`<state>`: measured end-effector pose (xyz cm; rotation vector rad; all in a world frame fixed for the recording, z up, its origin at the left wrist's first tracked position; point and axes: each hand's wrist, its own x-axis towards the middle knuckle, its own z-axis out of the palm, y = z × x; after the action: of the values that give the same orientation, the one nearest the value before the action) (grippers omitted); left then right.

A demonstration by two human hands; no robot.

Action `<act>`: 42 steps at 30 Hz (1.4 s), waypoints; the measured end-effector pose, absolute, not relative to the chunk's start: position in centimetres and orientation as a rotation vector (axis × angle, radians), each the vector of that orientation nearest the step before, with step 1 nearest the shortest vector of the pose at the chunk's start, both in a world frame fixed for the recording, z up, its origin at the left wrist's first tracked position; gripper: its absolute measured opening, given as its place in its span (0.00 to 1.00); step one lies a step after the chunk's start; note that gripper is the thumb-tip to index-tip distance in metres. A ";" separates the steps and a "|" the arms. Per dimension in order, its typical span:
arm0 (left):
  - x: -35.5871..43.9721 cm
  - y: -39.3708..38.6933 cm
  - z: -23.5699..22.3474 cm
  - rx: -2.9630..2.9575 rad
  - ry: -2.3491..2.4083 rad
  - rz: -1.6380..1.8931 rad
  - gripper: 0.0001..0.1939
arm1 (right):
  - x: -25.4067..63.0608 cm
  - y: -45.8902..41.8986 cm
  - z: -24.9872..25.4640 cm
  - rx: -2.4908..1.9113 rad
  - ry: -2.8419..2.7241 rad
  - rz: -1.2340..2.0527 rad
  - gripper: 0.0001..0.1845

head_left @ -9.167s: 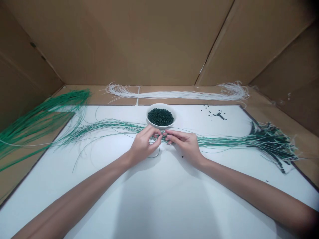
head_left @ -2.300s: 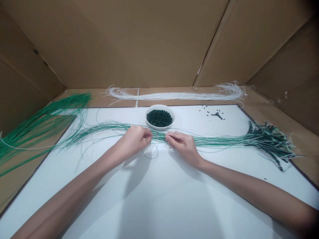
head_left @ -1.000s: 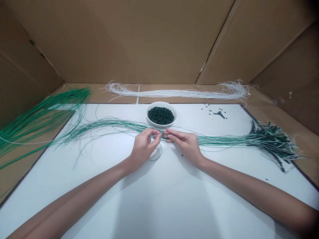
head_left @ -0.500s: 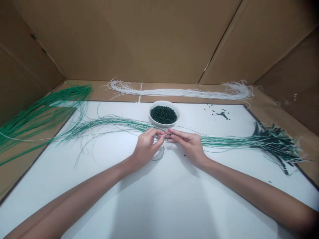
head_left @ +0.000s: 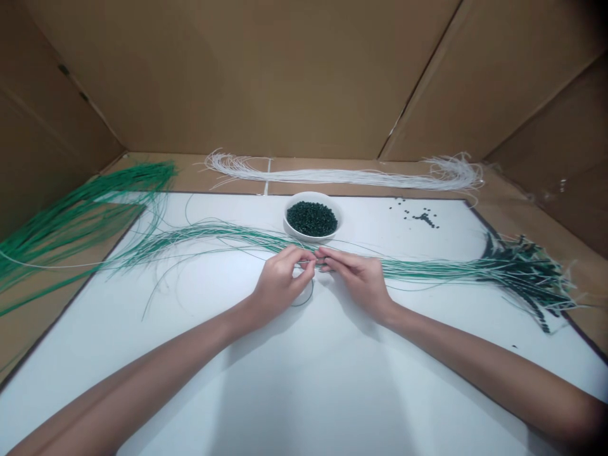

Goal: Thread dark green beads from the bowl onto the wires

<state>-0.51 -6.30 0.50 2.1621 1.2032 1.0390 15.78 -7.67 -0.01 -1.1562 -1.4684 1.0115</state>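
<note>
My left hand is closed, thumb and forefinger pinching a thin cord. A green loop of cord hangs below its fingertips. My right hand is closed too, its fingertips almost touching the left ones. What it pinches is too small and hidden to name. Both hands are over a long bundle of green and white cords stretched across the white board. Dark green beads are threaded on the bundle's right end. Just behind the fingers stands a white bowl filled with loose dark green beads.
Loose beads are scattered on the white board, behind and to the right. White cords lie along the back on cardboard. A heap of green cords spreads at the left. Cardboard walls surround the back and sides.
Both hands drew apart about two seconds ago, then came back together. Since half a second ago the left fingertips have shifted slightly. A dark speck below my right hand no longer shows.
</note>
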 end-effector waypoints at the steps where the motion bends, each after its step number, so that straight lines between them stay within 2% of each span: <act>1: -0.5 -6.3 0.5 2.180 1.202 1.034 0.05 | 15.8 -7.7 -0.1 -1.172 -1.548 0.926 0.13; 5: -0.5 -6.4 0.3 2.219 1.212 1.013 0.05 | 15.9 -7.9 -0.1 -1.171 -1.777 0.658 0.15; 8: -0.5 -6.4 0.3 2.218 1.209 1.015 0.05 | 15.8 -7.9 0.1 -1.126 -1.846 0.608 0.15; 24: -0.4 -6.4 0.8 2.185 1.168 1.051 0.05 | 15.9 -7.4 0.1 -1.099 -1.362 1.067 0.08; 33: -0.4 -6.4 0.5 2.189 1.149 1.075 0.06 | 15.8 -7.5 0.4 -1.102 -1.303 1.127 0.07; 42: -0.4 -6.4 0.5 2.185 1.161 1.077 0.06 | 16.0 -7.5 0.3 -1.149 -1.432 1.000 0.08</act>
<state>-0.35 -6.43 0.55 2.1852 1.1613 1.0775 15.98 -7.51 0.29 -1.1492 -1.4321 1.0002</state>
